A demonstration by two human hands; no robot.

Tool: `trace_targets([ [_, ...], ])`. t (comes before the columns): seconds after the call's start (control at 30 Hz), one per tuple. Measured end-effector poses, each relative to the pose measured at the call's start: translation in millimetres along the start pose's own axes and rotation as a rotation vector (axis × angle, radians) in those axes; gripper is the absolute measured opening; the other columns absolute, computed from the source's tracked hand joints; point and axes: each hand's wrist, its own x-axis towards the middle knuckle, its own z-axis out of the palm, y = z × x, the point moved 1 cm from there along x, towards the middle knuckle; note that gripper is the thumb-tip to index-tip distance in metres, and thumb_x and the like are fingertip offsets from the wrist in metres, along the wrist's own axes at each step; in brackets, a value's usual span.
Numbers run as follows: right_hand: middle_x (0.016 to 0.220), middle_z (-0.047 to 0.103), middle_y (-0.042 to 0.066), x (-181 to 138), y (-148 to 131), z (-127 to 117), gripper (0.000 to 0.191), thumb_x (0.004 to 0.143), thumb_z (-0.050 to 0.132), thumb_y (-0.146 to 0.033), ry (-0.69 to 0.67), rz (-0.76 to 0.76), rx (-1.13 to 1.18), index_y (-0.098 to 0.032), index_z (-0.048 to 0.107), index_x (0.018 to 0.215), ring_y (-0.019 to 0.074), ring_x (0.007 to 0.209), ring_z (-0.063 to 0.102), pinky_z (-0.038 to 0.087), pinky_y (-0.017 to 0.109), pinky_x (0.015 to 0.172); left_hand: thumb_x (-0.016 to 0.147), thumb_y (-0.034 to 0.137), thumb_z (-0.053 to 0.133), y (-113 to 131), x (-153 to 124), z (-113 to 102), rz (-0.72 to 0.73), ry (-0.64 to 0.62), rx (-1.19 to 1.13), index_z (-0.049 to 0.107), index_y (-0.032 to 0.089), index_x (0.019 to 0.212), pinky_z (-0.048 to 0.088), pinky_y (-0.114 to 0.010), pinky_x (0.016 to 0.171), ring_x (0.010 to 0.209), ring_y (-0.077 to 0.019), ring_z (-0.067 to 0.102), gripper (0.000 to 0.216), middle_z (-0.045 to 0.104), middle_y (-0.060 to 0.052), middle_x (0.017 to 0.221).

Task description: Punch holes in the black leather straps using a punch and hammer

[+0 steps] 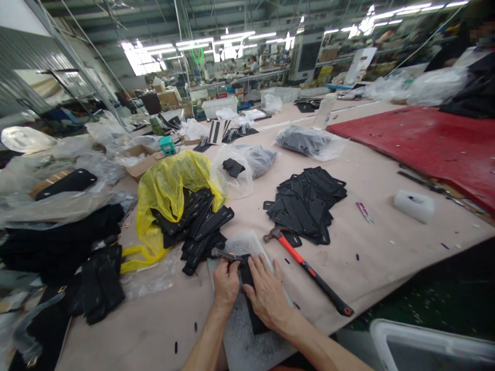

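My left hand (226, 282) is closed around a small metal tool (226, 255) whose tip rests on a black strip (247, 288). The strip lies on a grey cutting pad (243, 340) at the table's near edge. My right hand (266, 293) lies flat on the strip with its fingers spread, pressing it down. Just beyond the pad, a pile of black strips (201, 226) spills from a yellow plastic bag (170, 190). A hammer (309, 268) with a red and black handle lies to the right of the pad.
A second pile of black pieces (309, 201) lies further right on the beige table. A red mat (425, 144) covers the far right. Clear bags of parts (309, 141), a white block (413, 205), and black items (93, 278) at left surround the area. People work far off.
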Motion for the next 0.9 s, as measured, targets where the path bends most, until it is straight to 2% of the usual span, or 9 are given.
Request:
trace_targets([
  [0.13, 0.160, 0.016, 0.011, -26.8, 9.6, -3.7, 0.071, 0.088, 0.052, -0.035, -0.008, -0.033, 0.002, -0.011, 0.029, 0.151, 0.0339, 0.147, 0.008, 0.002, 0.063, 0.115, 0.089, 0.027, 0.053, -2.4, -1.6, 6.2, 0.000, -0.023, 0.017, 0.072, 0.019, 0.094, 0.057, -0.037, 0.084, 0.091, -0.0238, 0.070, 0.021, 0.075, -0.007, 0.095],
  [0.23, 0.160, 0.015, 0.013, -35.6, 15.6, -6.5, 0.078, 0.086, 0.055, -0.038, -0.024, -0.094, 0.012, -0.010, 0.025, 0.152, 0.0345, 0.147, 0.007, -0.001, 0.063, 0.115, 0.089, 0.029, 0.054, -3.1, -1.7, 5.0, -0.016, -0.016, 0.030, 0.072, 0.018, 0.094, 0.056, -0.036, 0.084, 0.091, -0.0237, 0.070, 0.022, 0.075, -0.007, 0.094],
  [0.4, 0.159, 0.016, 0.013, -20.8, 14.8, -9.6, 0.075, 0.090, 0.052, -0.040, -0.020, -0.167, 0.055, -0.010, 0.025, 0.152, 0.0327, 0.147, 0.009, -0.001, 0.060, 0.117, 0.089, 0.031, 0.055, 4.6, 3.1, 2.2, -0.022, 0.007, 0.052, 0.072, 0.017, 0.093, 0.055, -0.037, 0.087, 0.092, -0.0241, 0.069, 0.023, 0.075, -0.008, 0.094],
  [0.53, 0.159, 0.014, 0.013, -12.9, 12.9, -8.4, 0.072, 0.092, 0.049, -0.039, 0.009, -0.170, 0.087, -0.009, 0.024, 0.152, 0.0320, 0.147, 0.010, 0.002, 0.060, 0.117, 0.089, 0.032, 0.055, 8.8, 8.5, 4.7, -0.006, -0.035, 0.043, 0.072, 0.017, 0.094, 0.055, -0.037, 0.087, 0.091, -0.0233, 0.069, 0.023, 0.074, -0.008, 0.095],
  [0.73, 0.159, 0.016, 0.013, -13.8, 14.8, -6.4, 0.070, 0.092, 0.048, -0.040, -0.008, -0.149, 0.131, -0.009, 0.027, 0.151, 0.0314, 0.147, 0.008, -0.003, 0.061, 0.117, 0.088, 0.030, 0.056, 1.7, 10.6, 9.5, -0.029, -0.073, 0.051, 0.073, 0.017, 0.095, 0.055, -0.036, 0.088, 0.095, -0.0232, 0.068, 0.022, 0.074, -0.008, 0.097],
  [0.9, 0.159, 0.018, 0.013, -12.5, 16.6, -8.5, 0.070, 0.092, 0.049, -0.040, -0.013, -0.143, 0.166, -0.009, 0.028, 0.151, 0.0328, 0.147, 0.009, 0.001, 0.062, 0.117, 0.089, 0.032, 0.057, -1.3, 9.9, 10.1, -0.020, -0.083, 0.083, 0.073, 0.018, 0.097, 0.054, -0.037, 0.091, 0.098, -0.0235, 0.068, 0.024, 0.074, -0.008, 0.099],
])
